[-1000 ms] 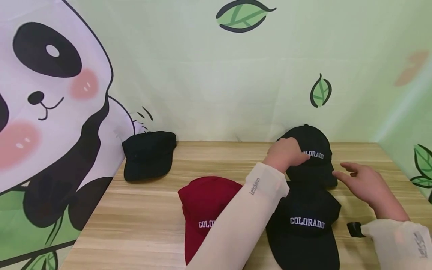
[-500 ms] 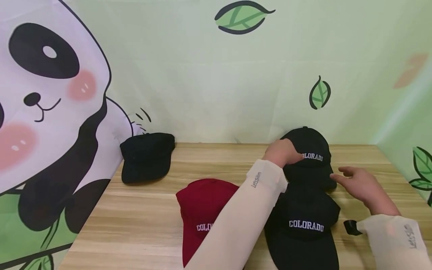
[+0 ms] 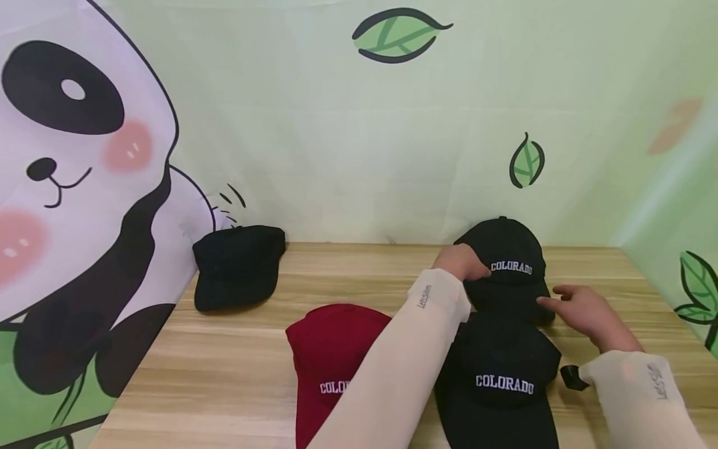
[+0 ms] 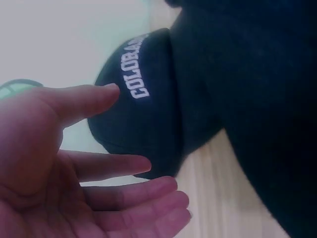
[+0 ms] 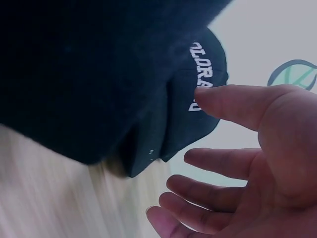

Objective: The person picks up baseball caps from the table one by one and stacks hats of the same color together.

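A black baseball cap (image 3: 507, 244) with white COLORADO lettering stands at the back right of the table, against the backdrop. My left hand (image 3: 461, 262) is at its left side, overlapping the crown's edge in the head view. In the left wrist view that thumb and the fingers (image 4: 133, 196) are extended and spread beside the cap. Off the brim's right corner is my right hand (image 3: 591, 315), its fingers (image 5: 208, 193) loosely extended, nothing gripped. Directly in front lies another black COLORADO cap (image 3: 502, 402), which fills much of both wrist views as a dark shape.
A red cap (image 3: 336, 349) with similar lettering lies at the front middle, partly hidden by my left sleeve (image 3: 387, 362). A plain black cap (image 3: 240, 268) sits at the back left. Behind the wooden table (image 3: 213, 368) hangs a panda-and-leaf backdrop (image 3: 314, 143).
Both hands have shifted slightly, the left uncovering more of the COLORADO lettering on the back cap and the right moving left toward its brim. The whole head view has drifted a little.
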Demonstrator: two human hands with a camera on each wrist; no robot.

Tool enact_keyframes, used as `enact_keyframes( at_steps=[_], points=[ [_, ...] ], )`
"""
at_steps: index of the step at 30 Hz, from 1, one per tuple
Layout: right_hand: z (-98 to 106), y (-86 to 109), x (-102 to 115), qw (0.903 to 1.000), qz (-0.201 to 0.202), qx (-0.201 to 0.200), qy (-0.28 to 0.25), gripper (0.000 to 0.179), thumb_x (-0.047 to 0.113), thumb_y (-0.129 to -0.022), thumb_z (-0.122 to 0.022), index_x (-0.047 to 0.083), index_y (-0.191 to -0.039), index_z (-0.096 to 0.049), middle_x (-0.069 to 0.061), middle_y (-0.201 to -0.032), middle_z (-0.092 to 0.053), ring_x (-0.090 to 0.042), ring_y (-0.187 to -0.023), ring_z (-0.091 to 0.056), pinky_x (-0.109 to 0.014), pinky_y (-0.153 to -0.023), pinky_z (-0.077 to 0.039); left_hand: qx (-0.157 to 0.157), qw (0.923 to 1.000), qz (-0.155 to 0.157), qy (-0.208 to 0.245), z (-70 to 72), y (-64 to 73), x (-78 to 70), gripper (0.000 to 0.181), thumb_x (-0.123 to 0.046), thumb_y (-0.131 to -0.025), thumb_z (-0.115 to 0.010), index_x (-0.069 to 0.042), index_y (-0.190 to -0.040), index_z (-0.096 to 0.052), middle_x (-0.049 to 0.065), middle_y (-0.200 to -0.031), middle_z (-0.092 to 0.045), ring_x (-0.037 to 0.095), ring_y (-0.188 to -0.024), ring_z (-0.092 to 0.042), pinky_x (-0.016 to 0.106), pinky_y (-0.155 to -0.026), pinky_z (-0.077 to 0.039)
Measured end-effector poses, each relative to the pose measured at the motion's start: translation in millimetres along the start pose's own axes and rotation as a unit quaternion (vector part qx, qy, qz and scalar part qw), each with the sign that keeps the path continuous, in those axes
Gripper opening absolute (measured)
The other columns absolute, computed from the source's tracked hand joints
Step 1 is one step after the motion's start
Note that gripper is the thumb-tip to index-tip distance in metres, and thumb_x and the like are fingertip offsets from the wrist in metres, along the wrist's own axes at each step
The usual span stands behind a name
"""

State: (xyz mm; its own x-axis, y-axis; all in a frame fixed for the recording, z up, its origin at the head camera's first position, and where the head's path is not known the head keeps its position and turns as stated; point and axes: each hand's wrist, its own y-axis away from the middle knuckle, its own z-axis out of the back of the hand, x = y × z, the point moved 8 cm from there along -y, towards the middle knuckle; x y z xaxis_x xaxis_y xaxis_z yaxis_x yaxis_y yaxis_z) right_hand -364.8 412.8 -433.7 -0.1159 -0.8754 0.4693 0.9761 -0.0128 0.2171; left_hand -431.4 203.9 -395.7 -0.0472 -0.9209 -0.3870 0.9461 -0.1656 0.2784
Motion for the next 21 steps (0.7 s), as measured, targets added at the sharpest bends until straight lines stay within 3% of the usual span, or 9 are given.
enact_keyframes(
  at_steps=[6,14,21],
  points=[
    [-4.6,-8.1,0.9,1.0000,0.002,-0.001,0.001,0.082,0.050,-0.096,-0.050,-0.021,-0.135,-0.036,-0.045,-0.133,-0.040,-0.056,-0.116,-0.047,-0.061,-0.093,-0.043,0.051,0.9966,0.038,0.053,-12.9,1.8,8.9,0.051,-0.048,-0.086,-0.067,-0.015,-0.124,-0.063,-0.004,-0.131,-0.061,0.013,-0.113,-0.056,0.026,-0.102,-0.044],
    [-12.7,-15.6,-4.6,1.0000,0.001,0.007,-0.003,0.083,0.050,-0.095,-0.050,-0.022,-0.134,-0.036,-0.045,-0.134,-0.040,-0.057,-0.118,-0.045,-0.061,-0.095,-0.042,0.074,0.9953,0.045,0.045,-21.8,0.4,9.0,0.051,-0.050,-0.087,-0.065,-0.017,-0.126,-0.063,-0.007,-0.132,-0.060,0.012,-0.116,-0.055,0.026,-0.102,-0.043],
    [-18.6,-18.2,-11.1,0.9992,-0.022,0.022,-0.025,0.086,0.053,-0.095,-0.049,-0.020,-0.137,-0.033,-0.044,-0.136,-0.037,-0.055,-0.118,-0.045,-0.062,-0.095,-0.042,0.094,0.9930,0.051,0.050,-41.9,-7.8,9.4,0.051,-0.050,-0.087,-0.064,-0.015,-0.125,-0.063,-0.006,-0.129,-0.061,0.012,-0.110,-0.056,0.025,-0.100,-0.044]
  ],
)
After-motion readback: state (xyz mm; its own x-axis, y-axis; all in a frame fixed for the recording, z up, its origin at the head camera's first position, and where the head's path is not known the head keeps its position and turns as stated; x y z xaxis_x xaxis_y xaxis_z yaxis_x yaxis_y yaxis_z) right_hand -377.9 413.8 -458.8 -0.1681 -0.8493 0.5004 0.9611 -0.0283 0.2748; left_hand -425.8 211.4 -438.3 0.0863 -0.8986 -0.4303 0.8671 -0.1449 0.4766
